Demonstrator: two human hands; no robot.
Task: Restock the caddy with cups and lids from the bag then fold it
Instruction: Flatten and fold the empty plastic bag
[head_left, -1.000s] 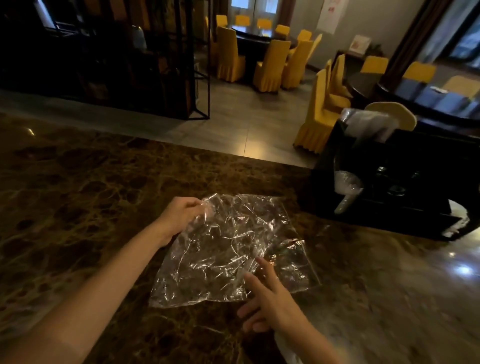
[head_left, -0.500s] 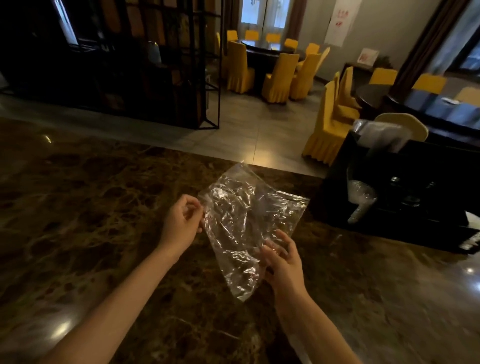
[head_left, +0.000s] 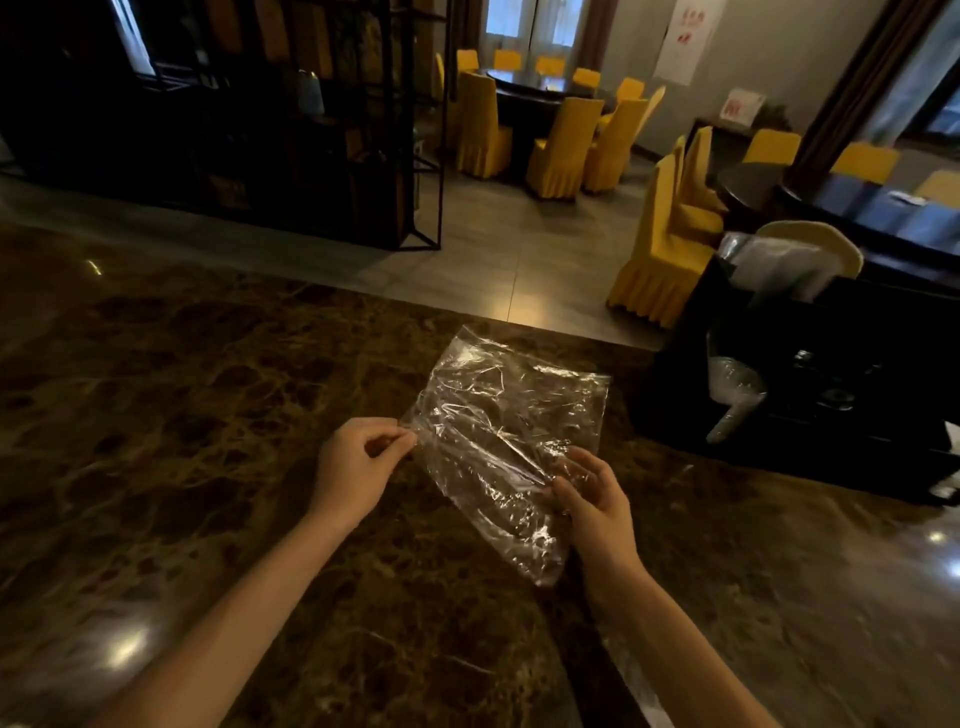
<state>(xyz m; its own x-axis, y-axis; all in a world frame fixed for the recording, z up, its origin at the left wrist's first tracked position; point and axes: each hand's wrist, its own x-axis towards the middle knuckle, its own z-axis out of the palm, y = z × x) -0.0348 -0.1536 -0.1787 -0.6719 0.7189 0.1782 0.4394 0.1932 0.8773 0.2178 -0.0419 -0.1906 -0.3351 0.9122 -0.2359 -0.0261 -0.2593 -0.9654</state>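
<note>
A clear, crinkled plastic bag (head_left: 498, 431) hangs lifted above the brown marble counter (head_left: 156, 415), folded over and empty as far as I can see. My left hand (head_left: 358, 467) pinches its left edge between thumb and fingers. My right hand (head_left: 592, 493) grips the bag's lower right side. To the right stands the black caddy (head_left: 831, 426), with a stack of clear cups (head_left: 735, 400) lying in a front slot and wrapped clear lids or cups (head_left: 779, 265) sticking out of its top.
The counter's far edge runs behind the bag, with a tiled floor beyond. Yellow-covered chairs (head_left: 660, 260) and dark round tables fill the room behind. A black metal shelf frame (head_left: 363, 156) stands at the back left.
The bag lay flat on the counter a second ago; both hands have lifted it and brought its sides together. It now hangs between them, slightly wider than half a second ago.
</note>
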